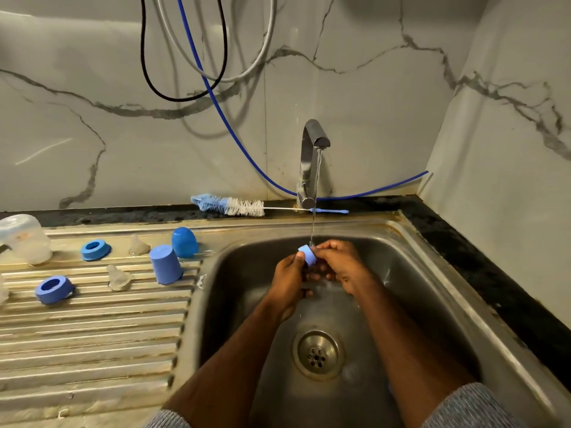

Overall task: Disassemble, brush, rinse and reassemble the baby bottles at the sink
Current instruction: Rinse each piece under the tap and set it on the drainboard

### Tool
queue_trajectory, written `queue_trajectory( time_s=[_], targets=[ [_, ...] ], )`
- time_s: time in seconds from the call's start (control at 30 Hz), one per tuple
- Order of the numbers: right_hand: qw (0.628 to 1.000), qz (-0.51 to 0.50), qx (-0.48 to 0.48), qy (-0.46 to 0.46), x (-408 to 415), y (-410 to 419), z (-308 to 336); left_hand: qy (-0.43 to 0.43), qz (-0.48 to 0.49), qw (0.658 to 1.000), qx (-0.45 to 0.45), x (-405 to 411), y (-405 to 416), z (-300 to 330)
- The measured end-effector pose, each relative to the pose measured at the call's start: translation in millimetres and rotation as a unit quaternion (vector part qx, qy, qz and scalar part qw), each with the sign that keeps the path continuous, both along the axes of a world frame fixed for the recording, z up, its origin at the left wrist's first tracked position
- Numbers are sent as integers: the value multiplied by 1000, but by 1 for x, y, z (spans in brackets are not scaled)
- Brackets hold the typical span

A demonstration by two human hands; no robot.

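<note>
Both the left hand (289,274) and right hand (340,262) grasp the blue cap (307,254) under the tap (312,143) stream; advise turning it so water flushes inside.

The caps (166,264), rings (95,249) and hose (216,100) are blue. The brush (228,206) is blue and white. The wall (370,88) is pale, grey-veined marble.

Dim, warm light from overhead on my feed, soft glare streaks on the drainboard ribs (92,319), cable shadows smeared on the marble wall (370,97), basin (417,304) murky under the hands (312,267), wide-angle bowing at the edges, bottle (24,239) at far left soft.
</note>
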State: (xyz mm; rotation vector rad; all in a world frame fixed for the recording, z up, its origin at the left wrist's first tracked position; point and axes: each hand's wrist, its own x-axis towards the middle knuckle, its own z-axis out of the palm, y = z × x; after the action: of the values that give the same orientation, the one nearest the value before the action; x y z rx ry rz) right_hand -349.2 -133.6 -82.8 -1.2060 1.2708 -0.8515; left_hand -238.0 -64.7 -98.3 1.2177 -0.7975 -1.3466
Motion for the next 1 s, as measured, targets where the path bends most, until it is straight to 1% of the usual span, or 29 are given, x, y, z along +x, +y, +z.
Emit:
queue_trajectory(
  time_s=[0.03,0.13,0.17,0.23,0.3,0.37,0.43,0.53,0.6,0.7,0.8,0.87,0.93,1.0],
  targets=[
    [1000,21,-17,5,0,0,-1,23,-6,1000,15,0,1,3],
    [995,84,-2,-56,-3,2,-5,99,-24,993,53,2,1,7],
    [994,86,-6,-68,-3,4,-5,120,-27,991,61,4,0,7],
    [996,57,-28,-62,0,7,-6,140,-33,987,70,4,-1,9],
    [998,-1,-37,-51,6,9,-6,143,-36,987,64,1,-1,9],
    [997,-41,-22,-64,11,8,-6,147,-39,987,57,-1,0,10],
    [995,-25,-3,-95,11,5,-5,159,-39,985,49,1,-1,10],
    [988,41,8,-151,1,2,-4,176,-36,983,43,4,-2,9],
    [985,60,4,-162,-4,3,-6,178,-33,983,39,4,-3,7],
    [991,11,2,-133,5,8,-5,168,-28,985,25,-1,-3,6],
    [991,-40,29,-128,16,7,-4,162,-12,986,25,-2,-3,4],
    [990,-21,41,-133,13,4,-3,165,-19,986,30,0,-5,3],
    [990,23,34,-136,3,1,-2,178,-33,983,33,2,-5,3],
    [984,62,24,-165,-8,0,-2,196,-43,979,35,3,-6,4]
  ],
)
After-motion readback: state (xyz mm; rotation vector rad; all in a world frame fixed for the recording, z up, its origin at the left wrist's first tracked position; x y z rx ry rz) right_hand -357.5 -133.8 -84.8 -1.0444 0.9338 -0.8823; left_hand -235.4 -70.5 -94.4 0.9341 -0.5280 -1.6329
